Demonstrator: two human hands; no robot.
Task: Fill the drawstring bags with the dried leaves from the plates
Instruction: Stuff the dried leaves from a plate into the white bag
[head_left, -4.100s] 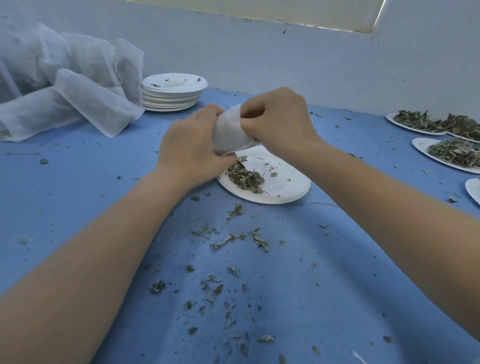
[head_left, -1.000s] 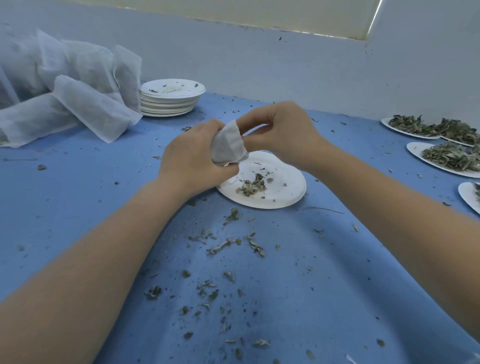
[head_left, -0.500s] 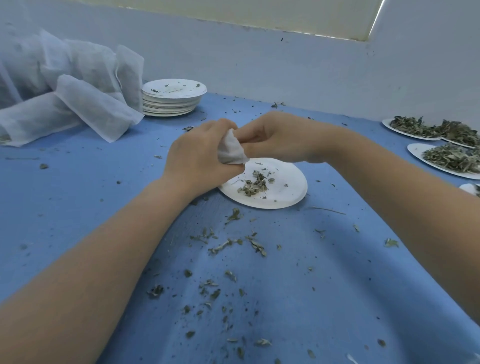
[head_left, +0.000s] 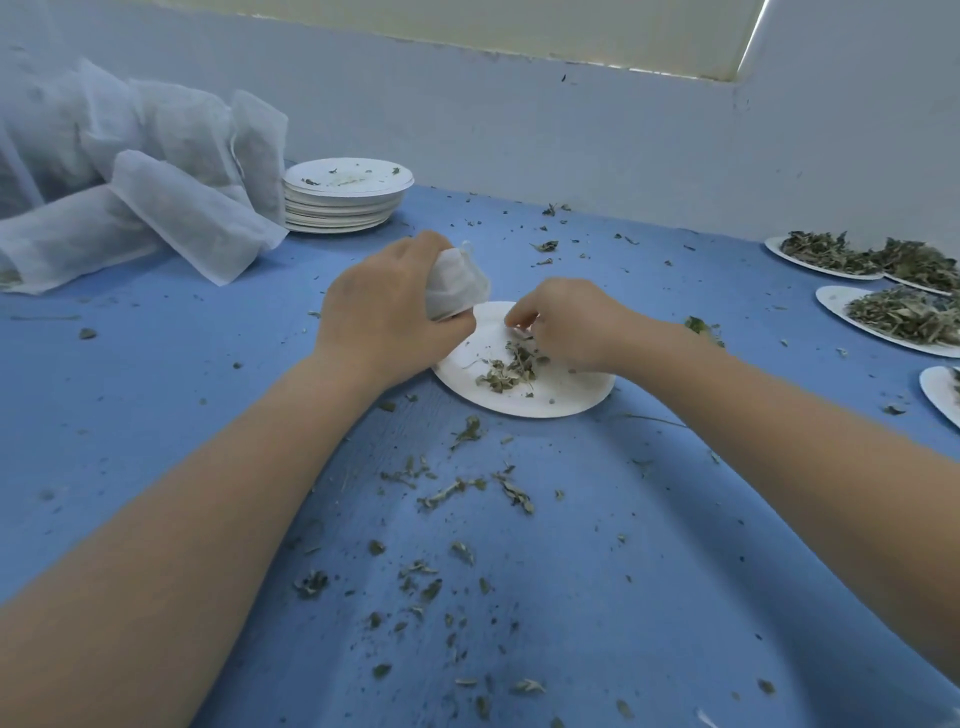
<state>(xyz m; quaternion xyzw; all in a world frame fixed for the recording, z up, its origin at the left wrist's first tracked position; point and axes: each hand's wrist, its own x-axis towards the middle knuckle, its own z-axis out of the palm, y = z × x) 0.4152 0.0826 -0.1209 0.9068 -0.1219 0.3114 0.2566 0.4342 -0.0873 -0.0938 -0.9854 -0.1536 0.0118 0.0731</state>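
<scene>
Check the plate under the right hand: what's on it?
On the plate a small clump of dried leaves and a few crumbs remain. The right hand reaches into them, covering the plate's far right part; anything beneath it is hidden.

Blue-covered counter (head_left: 156, 395), surface wrinkled toward the near edge. It runs back to a plain white wall (head_left: 519, 130) with a few dark specks. Pale yellowish window blind (head_left: 493, 26) along the top. Right wall section (head_left: 857, 104) steps forward. Soft, even light.

Leaves (head_left: 506, 370) on plate (head_left: 561, 400)
</scene>
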